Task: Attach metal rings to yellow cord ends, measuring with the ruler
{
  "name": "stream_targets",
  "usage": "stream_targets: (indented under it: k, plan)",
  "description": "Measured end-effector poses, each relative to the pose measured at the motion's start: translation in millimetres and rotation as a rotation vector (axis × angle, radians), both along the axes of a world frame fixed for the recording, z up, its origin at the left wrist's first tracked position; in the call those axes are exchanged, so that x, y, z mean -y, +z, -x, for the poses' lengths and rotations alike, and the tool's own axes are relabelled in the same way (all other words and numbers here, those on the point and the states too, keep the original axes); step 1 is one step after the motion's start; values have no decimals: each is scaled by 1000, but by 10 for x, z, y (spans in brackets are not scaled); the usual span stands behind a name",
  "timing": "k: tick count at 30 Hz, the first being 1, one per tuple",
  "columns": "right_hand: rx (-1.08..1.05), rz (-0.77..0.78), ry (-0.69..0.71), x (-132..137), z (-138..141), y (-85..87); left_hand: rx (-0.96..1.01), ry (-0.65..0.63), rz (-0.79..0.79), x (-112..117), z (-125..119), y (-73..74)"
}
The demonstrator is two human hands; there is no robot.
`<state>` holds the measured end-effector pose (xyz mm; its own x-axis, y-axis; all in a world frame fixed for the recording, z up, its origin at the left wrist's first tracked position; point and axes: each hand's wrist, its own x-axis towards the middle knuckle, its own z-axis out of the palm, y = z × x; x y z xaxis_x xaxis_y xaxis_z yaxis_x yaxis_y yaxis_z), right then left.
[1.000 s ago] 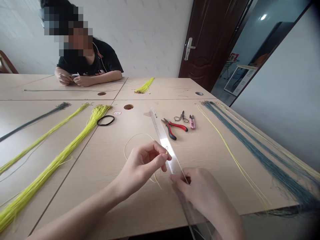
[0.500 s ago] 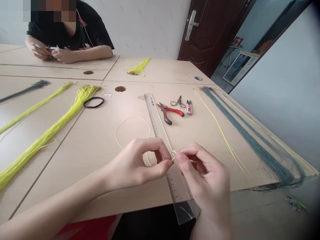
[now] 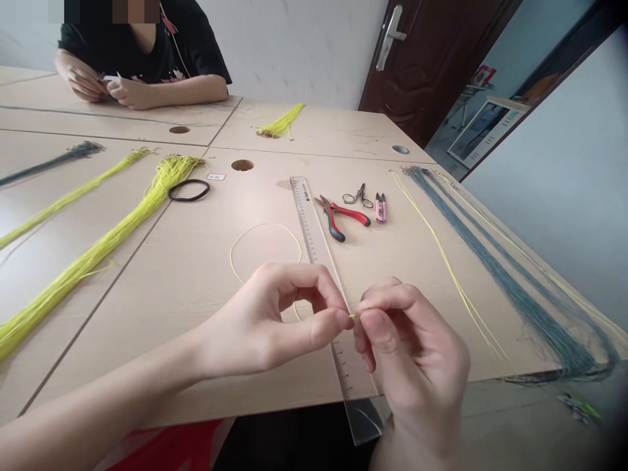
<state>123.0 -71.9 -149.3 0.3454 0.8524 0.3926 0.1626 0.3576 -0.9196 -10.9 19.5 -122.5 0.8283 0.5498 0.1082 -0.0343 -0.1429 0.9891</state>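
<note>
Between thumb and forefinger, my left hand (image 3: 284, 320) pinches a thin yellow cord (image 3: 266, 224), whose loop lies on the table behind it. My right hand (image 3: 412, 340) is closed in a pinch at the same cord end, where a short bit of yellow shows between the two sets of fingertips. Whatever small piece the right fingertips hold is mostly hidden. Below both hands runs a clear ruler (image 3: 305, 222), its near end sticking out past the table edge. Beyond them lie red-and-black pliers (image 3: 338, 216), small folding scissors (image 3: 362, 196) and pink thread snips (image 3: 381, 208).
Bundles of yellow cord (image 3: 122, 235) and a black band (image 3: 189, 190) lie to the left. Dark teal cords (image 3: 481, 261) and loose yellow cords (image 3: 441, 255) stretch along the right. Across the table (image 3: 196, 294) sits a person in a black shirt (image 3: 196, 46), hands together.
The small pale ring-shaped end seen at my right fingertips is now covered by the fingers. Both hands have drawn closer together at the cord end. The whole view has shifted slightly.
</note>
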Motion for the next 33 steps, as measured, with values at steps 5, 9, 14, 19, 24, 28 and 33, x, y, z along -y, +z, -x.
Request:
stream_targets:
  k: [5, 9, 14, 19, 24, 28, 33]
  plan:
    - [62, -149, -8, -23, -9, -62, 60, -56, 152, 8, 13, 17]
    - [110, -219, -88, -59, -2, -81, 108, -48, 195, 17, 8, -4]
    - [122, -256, -126, -58, 18, -82, 168, -25, 236, 26, -2, -24]
    - [-37, -155, -1, 2, 2, -48, 136, -6, 84, 30, 15, -17]
    - [-28, -49, 91, 32, -14, -12, 144, -4, -34, 42, 36, -79]
    - [-46, 2, 58, 53, 31, 39, 111, 1, -88, 42, 38, -66]
    - [-68, 32, -21, 62, 87, 80, 69, 19, -85, 39, 27, 10]
